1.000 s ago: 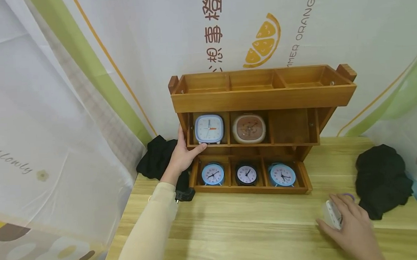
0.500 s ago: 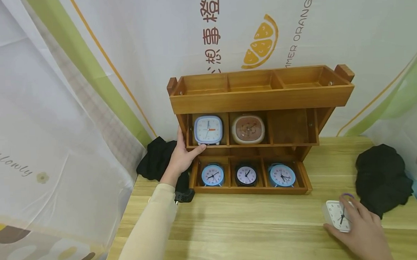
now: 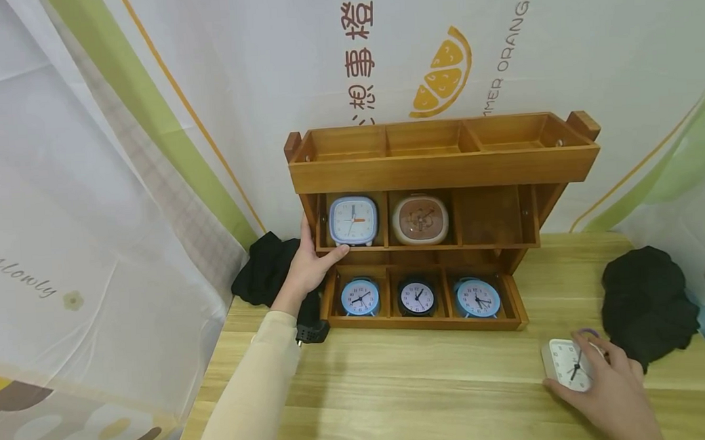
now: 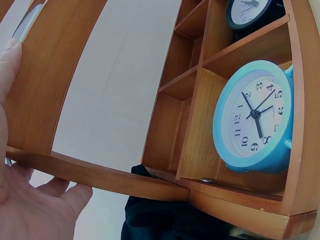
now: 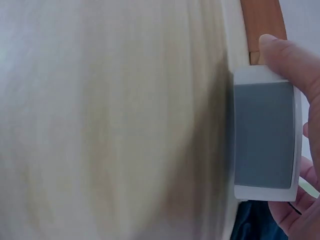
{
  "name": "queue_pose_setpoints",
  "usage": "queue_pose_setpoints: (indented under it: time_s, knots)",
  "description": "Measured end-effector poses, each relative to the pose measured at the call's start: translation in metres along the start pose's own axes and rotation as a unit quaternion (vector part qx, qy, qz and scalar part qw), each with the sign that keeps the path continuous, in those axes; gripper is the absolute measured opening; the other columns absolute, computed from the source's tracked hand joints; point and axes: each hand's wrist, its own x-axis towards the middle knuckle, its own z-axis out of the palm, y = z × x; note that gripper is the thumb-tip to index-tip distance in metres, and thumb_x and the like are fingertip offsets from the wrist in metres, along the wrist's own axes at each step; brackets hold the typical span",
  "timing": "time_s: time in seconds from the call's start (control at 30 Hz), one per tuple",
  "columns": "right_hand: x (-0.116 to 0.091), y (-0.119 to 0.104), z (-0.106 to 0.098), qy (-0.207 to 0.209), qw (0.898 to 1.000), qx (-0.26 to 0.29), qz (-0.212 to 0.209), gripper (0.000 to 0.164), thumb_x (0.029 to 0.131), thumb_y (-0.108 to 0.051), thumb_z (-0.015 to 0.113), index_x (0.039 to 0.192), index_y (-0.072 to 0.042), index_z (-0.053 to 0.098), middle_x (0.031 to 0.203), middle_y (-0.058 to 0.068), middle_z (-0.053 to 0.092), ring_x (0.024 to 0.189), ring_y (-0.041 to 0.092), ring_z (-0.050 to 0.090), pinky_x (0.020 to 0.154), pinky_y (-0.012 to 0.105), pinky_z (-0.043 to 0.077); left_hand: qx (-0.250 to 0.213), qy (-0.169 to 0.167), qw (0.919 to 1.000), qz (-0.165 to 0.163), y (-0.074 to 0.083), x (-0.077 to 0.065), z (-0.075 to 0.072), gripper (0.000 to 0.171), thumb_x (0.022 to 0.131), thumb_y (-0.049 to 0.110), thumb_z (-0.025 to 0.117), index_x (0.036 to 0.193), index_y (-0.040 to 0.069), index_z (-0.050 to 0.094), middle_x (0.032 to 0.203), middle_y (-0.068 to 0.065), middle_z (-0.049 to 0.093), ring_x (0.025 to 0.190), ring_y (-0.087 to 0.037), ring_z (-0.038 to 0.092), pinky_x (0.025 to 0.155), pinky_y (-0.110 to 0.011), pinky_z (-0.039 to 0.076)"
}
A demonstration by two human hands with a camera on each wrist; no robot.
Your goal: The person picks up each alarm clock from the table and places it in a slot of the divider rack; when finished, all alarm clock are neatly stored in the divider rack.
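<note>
On the table's right, my right hand (image 3: 616, 389) grips a white square alarm clock (image 3: 562, 360), face up toward the head camera. In the right wrist view the clock's grey base panel (image 5: 264, 135) shows, with thumb and fingers at opposite sides. My left hand (image 3: 306, 269) holds the left side of a three-tier wooden shelf (image 3: 445, 171), thumb on the middle tier's front edge and fingers behind the side board. A blue-rimmed square clock (image 3: 353, 221) and a brown-faced clock (image 3: 420, 219) sit in the middle tier; its right compartment is bare.
Along the bottom tier stand a light-blue round clock (image 3: 360, 298), a black round clock (image 3: 417, 297) and another light-blue clock (image 3: 477, 298). Black cloth (image 3: 648, 305) lies at the right and more black cloth (image 3: 266, 266) beside the shelf's left. A printed curtain (image 3: 251, 67) hangs behind.
The white clock has turned in my right hand so that its face now shows more fully, and the hand has shifted slightly right. My left hand keeps its hold on the shelf.
</note>
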Motion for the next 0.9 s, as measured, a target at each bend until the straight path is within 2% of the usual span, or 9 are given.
queue_pose_setpoints:
  time_s: [0.23, 0.43, 0.67, 0.9]
  knots:
    - [0.01, -0.019, -0.011, 0.061, 0.997, 0.004, -0.037, 0.104, 0.058, -0.044, 0.1, 0.138, 0.005, 0.055, 0.136, 0.037, 0.041, 0.119, 0.055, 0.035, 0.088, 0.066, 0.023, -0.005, 0.003, 0.9999, 0.01, -0.002, -0.001, 0.0, 0.117, 0.093, 0.051, 0.076, 0.161, 0.047, -0.019, 0.175, 0.001, 0.002, 0.159, -0.031, 0.016, 0.124, -0.059, 0.022]
    - [0.03, -0.041, -0.029, 0.134, 0.984, 0.041, -0.106, 0.098, 0.046, -0.034, 0.102, 0.128, 0.003, 0.063, 0.132, 0.037, 0.046, 0.115, 0.053, 0.04, 0.084, 0.066, 0.023, -0.002, 0.005, 0.9999, 0.009, -0.003, -0.002, -0.003, 0.116, 0.094, 0.051, 0.075, 0.162, 0.046, -0.019, 0.175, 0.0, 0.003, 0.159, -0.032, 0.016, 0.123, -0.06, 0.022]
    - [0.047, -0.07, -0.048, 0.147, 0.983, 0.054, -0.093, 0.1, 0.047, -0.029, 0.101, 0.133, 0.002, 0.062, 0.135, 0.037, 0.043, 0.113, 0.054, 0.038, 0.088, 0.067, 0.021, -0.007, 0.005, 0.9999, 0.011, -0.004, 0.001, -0.001, 0.117, 0.093, 0.052, 0.076, 0.162, 0.046, -0.019, 0.175, 0.001, 0.002, 0.159, -0.031, 0.015, 0.124, -0.06, 0.021]
    - [0.064, -0.087, -0.054, 0.174, 0.975, 0.08, -0.115, 0.098, 0.045, -0.032, 0.102, 0.129, 0.002, 0.064, 0.132, 0.038, 0.043, 0.105, 0.052, 0.041, 0.092, 0.068, 0.02, -0.014, 0.002, 0.9999, 0.008, -0.002, 0.001, -0.001, 0.119, 0.093, 0.053, 0.076, 0.164, 0.04, -0.018, 0.175, 0.001, 0.0, 0.159, -0.031, 0.014, 0.124, -0.059, 0.021]
